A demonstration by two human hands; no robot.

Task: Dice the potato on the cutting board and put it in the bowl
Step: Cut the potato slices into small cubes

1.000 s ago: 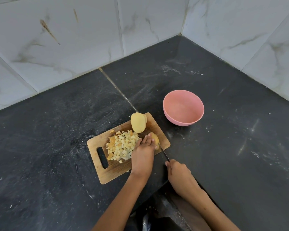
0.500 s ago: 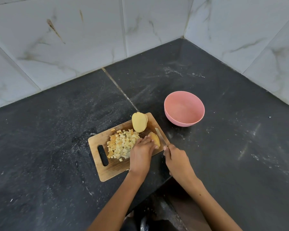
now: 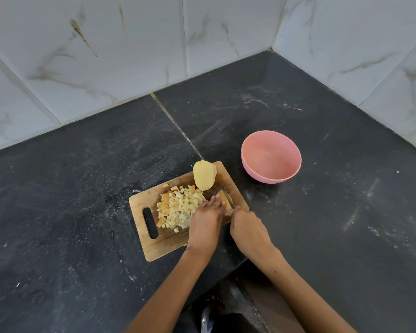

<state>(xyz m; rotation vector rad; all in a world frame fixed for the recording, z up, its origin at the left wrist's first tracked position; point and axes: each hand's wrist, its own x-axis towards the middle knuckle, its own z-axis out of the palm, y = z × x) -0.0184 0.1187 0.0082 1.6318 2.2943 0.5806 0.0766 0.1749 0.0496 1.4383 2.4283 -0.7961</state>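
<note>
A wooden cutting board (image 3: 154, 248) lies on the dark counter. On it sit a pile of diced potato (image 3: 178, 207) and a peeled potato half (image 3: 204, 175) at the far edge. My left hand (image 3: 205, 221) holds a small potato piece (image 3: 226, 203) down with its fingertips near the board's right edge. My right hand (image 3: 249, 233) grips a knife (image 3: 228, 197) whose blade lies against that piece; the handle is hidden inside the hand. The pink bowl (image 3: 271, 156) stands empty to the right of the board.
Black stone counter (image 3: 82, 188) runs into a corner of white marble-look wall tiles (image 3: 106, 56). The counter's front edge is cut away below my arms, with dark floor (image 3: 226, 308) showing there.
My right hand has moved forward and left with the knife, from beside the board to the potato piece. The blade now sits on the piece under my left fingertips.
</note>
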